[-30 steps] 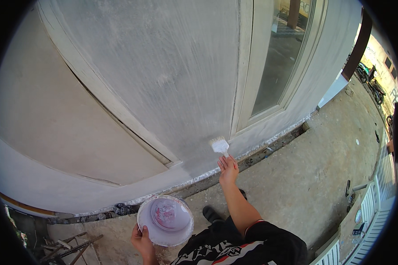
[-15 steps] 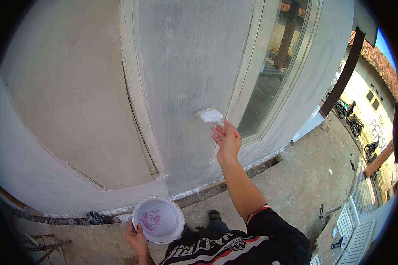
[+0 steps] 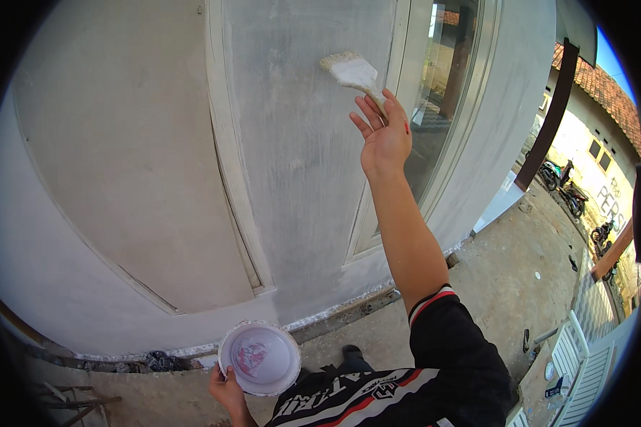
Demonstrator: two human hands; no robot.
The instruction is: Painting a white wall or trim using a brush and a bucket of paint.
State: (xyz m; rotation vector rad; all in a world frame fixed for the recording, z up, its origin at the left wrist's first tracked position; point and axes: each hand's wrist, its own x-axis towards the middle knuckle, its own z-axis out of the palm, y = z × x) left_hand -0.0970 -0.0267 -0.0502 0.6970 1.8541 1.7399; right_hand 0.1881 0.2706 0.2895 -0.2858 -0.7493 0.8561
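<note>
My right hand [image 3: 386, 139] is raised in front of the wall, closed round the handle of a wide paintbrush [image 3: 355, 72]. White paint coats the brush head, and its bristles point up and left, at or close to the grey, streaky wall panel [image 3: 292, 142]. Whether they touch it I cannot tell. Low in the view, my left hand [image 3: 226, 386] grips the rim of a round white bucket [image 3: 288, 341], thumb over the edge. Pale paint lies inside the bucket, with a pinkish-red patch at its bottom.
A beige door panel [image 3: 135, 156] stands left of the grey panel, and a framed window [image 3: 434, 135] to its right. Along the wall's foot runs a narrow gutter. White plastic chairs [image 3: 573, 363] stand at lower right; motorbikes [image 3: 571, 192] are parked farther off. Wooden pieces [image 3: 85, 402] lie lower left.
My right hand has moved the paintbrush upward along the grey panel, with the arm stretched higher. My left hand still holds the bucket in nearly the same place.
</note>
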